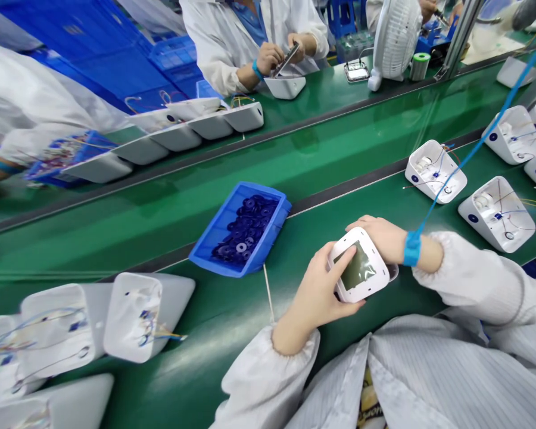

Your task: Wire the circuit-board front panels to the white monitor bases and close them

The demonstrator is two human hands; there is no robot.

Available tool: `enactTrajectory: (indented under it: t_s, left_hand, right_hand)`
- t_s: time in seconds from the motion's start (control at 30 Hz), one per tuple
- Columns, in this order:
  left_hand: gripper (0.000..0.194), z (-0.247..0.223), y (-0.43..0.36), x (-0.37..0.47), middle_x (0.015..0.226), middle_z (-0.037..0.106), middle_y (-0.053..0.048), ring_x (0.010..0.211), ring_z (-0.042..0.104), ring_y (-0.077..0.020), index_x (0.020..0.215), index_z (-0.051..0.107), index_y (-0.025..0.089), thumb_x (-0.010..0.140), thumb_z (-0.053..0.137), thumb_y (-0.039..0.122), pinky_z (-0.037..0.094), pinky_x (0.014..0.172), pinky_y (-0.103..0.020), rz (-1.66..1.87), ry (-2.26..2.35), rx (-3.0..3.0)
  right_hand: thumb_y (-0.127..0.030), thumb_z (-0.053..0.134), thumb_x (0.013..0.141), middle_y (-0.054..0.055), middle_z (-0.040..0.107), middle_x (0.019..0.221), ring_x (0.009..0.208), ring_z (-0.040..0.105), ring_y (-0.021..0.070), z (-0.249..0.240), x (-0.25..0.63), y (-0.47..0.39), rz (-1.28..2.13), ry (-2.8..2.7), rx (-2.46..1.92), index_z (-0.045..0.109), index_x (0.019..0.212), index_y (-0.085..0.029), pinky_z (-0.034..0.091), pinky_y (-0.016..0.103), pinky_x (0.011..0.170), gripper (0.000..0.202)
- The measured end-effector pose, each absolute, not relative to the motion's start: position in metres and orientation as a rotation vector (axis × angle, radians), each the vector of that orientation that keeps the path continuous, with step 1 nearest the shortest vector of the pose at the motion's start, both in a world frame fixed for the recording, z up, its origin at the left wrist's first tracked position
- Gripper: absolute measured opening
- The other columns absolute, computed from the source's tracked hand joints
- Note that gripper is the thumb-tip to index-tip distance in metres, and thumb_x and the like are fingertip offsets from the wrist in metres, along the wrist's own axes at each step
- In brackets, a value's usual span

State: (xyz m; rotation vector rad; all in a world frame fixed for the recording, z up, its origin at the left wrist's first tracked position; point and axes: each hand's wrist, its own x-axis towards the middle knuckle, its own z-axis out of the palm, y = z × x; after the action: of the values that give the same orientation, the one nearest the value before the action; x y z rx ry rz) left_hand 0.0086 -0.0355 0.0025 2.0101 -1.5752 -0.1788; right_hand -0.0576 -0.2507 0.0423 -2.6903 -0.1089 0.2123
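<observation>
A white plastic device housing [375, 277] with a grey-green display window on its face is held up over the green bench. My left hand [324, 283] grips it from the left, with a finger lying across the display and the thumb at the lower edge. Around its far right side curls my right hand [379, 235], whose fingertips are mostly hidden behind the housing. A blue wrist strap [412, 248] with a cord circles my right wrist. Left of my hands stands a blue bin [261, 262] of dark blue round parts [245, 229].
Open white housings with wires [435, 170] stand at the right, and several more [134, 316] at the lower left. A raised dark rail [335, 187] runs along the bench. Across it, a co-worker's hands [270, 58] hold a part near a white fan [395, 42].
</observation>
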Motion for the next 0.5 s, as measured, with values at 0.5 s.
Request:
enactTrajectory:
  t_s: [0.5]
  left_hand:
    - [0.138, -0.013, -0.062, 0.011, 0.159, 0.03, -0.03, 0.139, 0.04, -0.0502, 0.16, 0.01, 0.015, 0.056, 0.075, 0.078, 0.038, 0.106, -0.065, -0.165, -1.668, 2.271]
  right_hand:
    - [-0.061, 0.041, 0.098, 0.008, 0.078, 0.1, 0.095, 0.071, 0.0265, 0.01, -0.143, -0.262, 0.048, 0.484, -1.864, 0.076, 0.103, -0.018, 0.055, 0.039, 0.084, 0.056]
